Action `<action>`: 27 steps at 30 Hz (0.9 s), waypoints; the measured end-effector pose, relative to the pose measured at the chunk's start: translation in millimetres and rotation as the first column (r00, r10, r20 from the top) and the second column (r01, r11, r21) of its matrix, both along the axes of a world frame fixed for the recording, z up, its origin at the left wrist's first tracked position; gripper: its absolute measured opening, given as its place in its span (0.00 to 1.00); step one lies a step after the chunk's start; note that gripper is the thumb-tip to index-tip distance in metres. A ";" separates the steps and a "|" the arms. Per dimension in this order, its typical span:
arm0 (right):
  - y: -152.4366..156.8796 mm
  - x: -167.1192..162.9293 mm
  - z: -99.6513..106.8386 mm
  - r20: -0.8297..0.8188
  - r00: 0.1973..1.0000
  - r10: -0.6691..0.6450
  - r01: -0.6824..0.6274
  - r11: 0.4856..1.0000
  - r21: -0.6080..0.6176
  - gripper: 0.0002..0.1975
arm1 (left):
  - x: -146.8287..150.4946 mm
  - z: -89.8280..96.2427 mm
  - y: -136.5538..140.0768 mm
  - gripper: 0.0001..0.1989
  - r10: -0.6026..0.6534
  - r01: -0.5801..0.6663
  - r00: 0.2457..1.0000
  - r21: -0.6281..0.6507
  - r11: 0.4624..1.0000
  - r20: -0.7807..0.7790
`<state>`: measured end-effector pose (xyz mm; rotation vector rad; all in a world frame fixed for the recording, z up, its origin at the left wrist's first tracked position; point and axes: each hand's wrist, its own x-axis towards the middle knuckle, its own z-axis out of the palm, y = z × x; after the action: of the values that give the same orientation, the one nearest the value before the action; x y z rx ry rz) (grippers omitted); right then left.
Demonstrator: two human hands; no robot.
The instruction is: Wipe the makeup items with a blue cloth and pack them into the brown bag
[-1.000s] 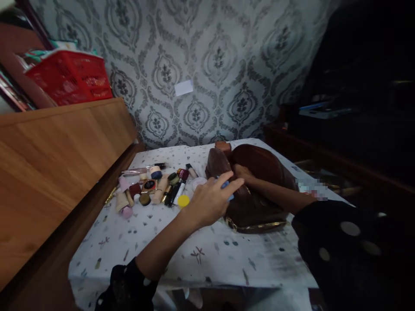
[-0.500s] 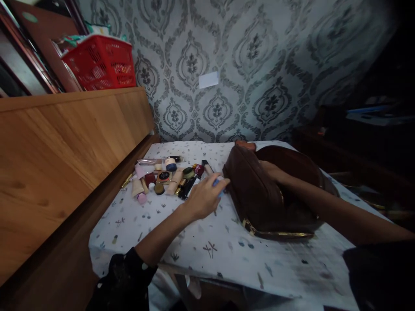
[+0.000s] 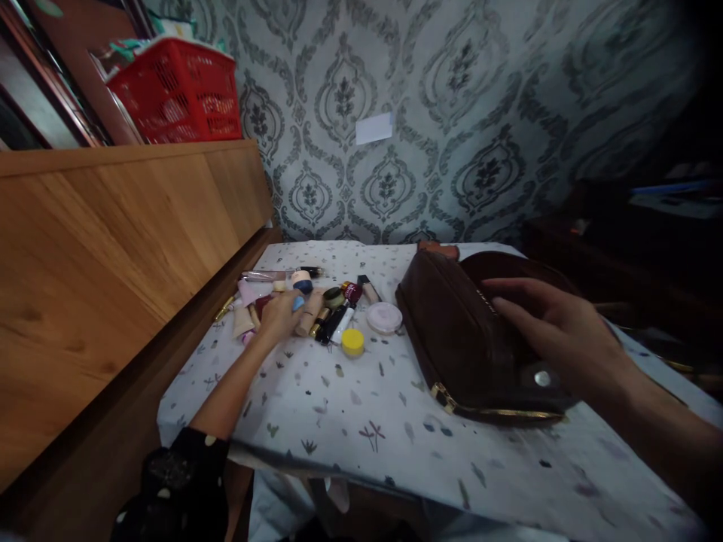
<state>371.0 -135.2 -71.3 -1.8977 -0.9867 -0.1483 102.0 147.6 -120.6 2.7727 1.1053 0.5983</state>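
Observation:
My left hand [image 3: 278, 318] is over the left part of a group of cosmetics, its fingers closed around a small light-blue item [image 3: 297, 302] whose kind I cannot make out. Close to it lie a beige tube [image 3: 309, 315], a navy-based jar [image 3: 303, 281] and a dark green-lidded jar [image 3: 333, 296]. A yellow-lidded round jar [image 3: 353, 342] and a pale round compact [image 3: 385, 318] sit nearer the bag. My right hand [image 3: 556, 324], fingers apart and holding nothing, hovers at the opening of a dark brown zippered bag [image 3: 446, 339].
A patterned white cloth covers the table [image 3: 339, 421]. Along the left side runs a wooden panel [image 3: 135, 226], with a red plastic basket [image 3: 186, 90] on top. Behind the bag lies an orange-brown item [image 3: 439, 250]. Papered wall closes off the back.
My left hand has moved left from beside the bag to the cosmetics, carrying the light-blue item. My right hand has come up out of the bag. The yellow-lidded jar and pale compact now show.

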 end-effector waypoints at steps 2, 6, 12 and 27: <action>-9.8 -10.2 2.8 0.095 0.994 -0.047 0.044 0.999 0.032 0.13 | -10.0 4.0 19.2 0.12 0.093 -0.093 0.995 -0.001 0.996 0.026; -22.4 -43.0 3.6 0.407 0.913 -0.042 -0.039 0.981 0.189 0.09 | -31.0 5.3 53.2 0.15 0.227 -0.227 0.969 -0.010 0.974 0.101; -16.9 -91.2 -24.2 0.617 0.744 0.256 -0.419 0.898 0.133 0.12 | -49.9 2.7 90.0 0.20 0.328 -0.315 0.935 -0.105 0.943 0.138; 88.6 -138.7 -112.2 0.269 0.763 0.587 -0.645 0.719 0.259 0.12 | 44.8 5.4 126.4 0.21 0.246 -0.258 0.963 -0.128 0.958 -0.107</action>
<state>232.3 -46.6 -183.5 -1.1692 -1.5606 -0.0723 146.8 274.0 -115.2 2.5813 1.4750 0.4019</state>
